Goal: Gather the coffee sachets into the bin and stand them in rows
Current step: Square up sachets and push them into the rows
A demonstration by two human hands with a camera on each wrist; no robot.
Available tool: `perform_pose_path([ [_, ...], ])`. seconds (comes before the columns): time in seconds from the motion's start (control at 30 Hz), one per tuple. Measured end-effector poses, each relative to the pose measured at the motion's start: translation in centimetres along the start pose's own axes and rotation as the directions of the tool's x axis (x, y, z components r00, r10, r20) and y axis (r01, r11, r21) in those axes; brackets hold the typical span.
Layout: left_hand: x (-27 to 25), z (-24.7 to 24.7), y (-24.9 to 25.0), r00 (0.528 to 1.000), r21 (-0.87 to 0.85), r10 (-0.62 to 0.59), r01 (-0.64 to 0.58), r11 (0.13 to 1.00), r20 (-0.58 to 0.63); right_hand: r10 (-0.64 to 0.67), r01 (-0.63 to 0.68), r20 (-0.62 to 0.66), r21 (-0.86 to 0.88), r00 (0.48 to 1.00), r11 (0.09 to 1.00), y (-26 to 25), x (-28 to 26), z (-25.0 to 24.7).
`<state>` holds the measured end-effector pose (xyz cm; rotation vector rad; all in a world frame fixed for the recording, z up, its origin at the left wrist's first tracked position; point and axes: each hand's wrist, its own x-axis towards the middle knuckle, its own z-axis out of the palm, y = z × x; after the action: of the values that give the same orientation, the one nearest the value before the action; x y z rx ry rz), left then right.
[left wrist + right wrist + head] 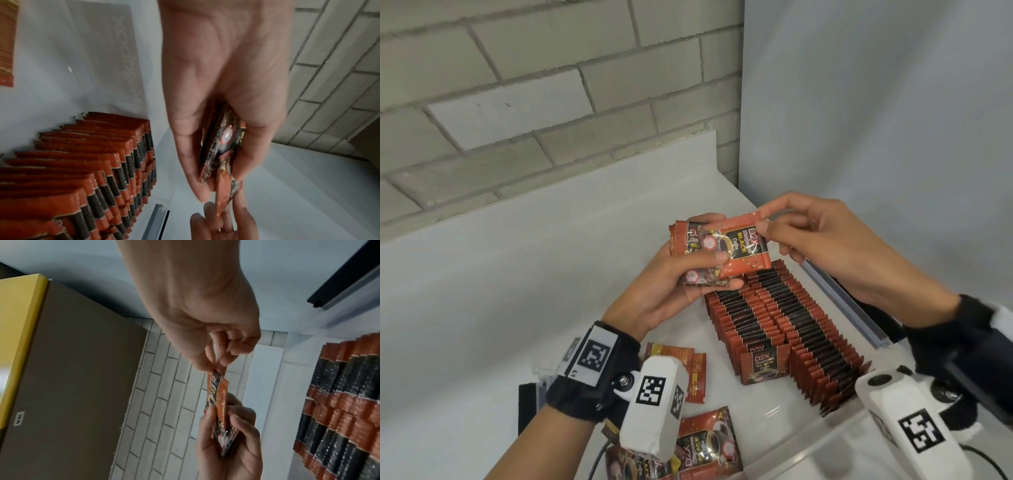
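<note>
My left hand (705,270) grips a small stack of red-and-black coffee sachets (688,243) above the table, thumb across the front. My right hand (762,219) pinches the top edge of one sachet (746,250) that lies against the stack's front. The wrist views show the same pinch on the single sachet (219,386) and the stack (223,141). Below the hands, the clear bin (840,301) holds several rows of standing sachets (784,329). One sachet (763,365) faces front at the near end of a row.
Loose sachets lie flat on the white table near my left wrist (690,371) and at the front edge (709,442). A brick wall (517,102) stands behind and a pale wall on the right. A brown box with a yellow edge (61,369) shows in the right wrist view.
</note>
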<state>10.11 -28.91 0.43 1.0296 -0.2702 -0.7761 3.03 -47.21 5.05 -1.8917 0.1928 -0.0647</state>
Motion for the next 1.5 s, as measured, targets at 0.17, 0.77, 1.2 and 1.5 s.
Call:
perform_pose_path([
  [0.17, 0.1, -0.2, 0.0, 0.998, -0.03, 0.056, -0.057, 0.998, -0.013, 0.058, -0.059, 0.01, 0.05, 0.998, 0.997, 0.2, -0.2, 0.0],
  [0.77, 0.1, -0.1, 0.5, 0.988, -0.081, 0.089, -0.1, 0.992, -0.126, 0.015, 0.114, 0.396, -0.301, 0.918, 0.947, 3.1, -4.1, -1.2],
  [1.2, 0.1, 0.0, 0.5, 0.986, -0.155, 0.07, -0.093, 0.983, -0.15, -0.121, 0.404, 0.461, -0.585, 0.879, 0.703, 6.5, -5.3, 0.3],
  [1.5, 0.1, -0.3, 0.2, 0.988, -0.137, 0.068, -0.088, 0.987, -0.141, -0.048, 0.341, 0.453, -0.592, 0.89, 0.73, 6.2, -5.2, 0.2],
])
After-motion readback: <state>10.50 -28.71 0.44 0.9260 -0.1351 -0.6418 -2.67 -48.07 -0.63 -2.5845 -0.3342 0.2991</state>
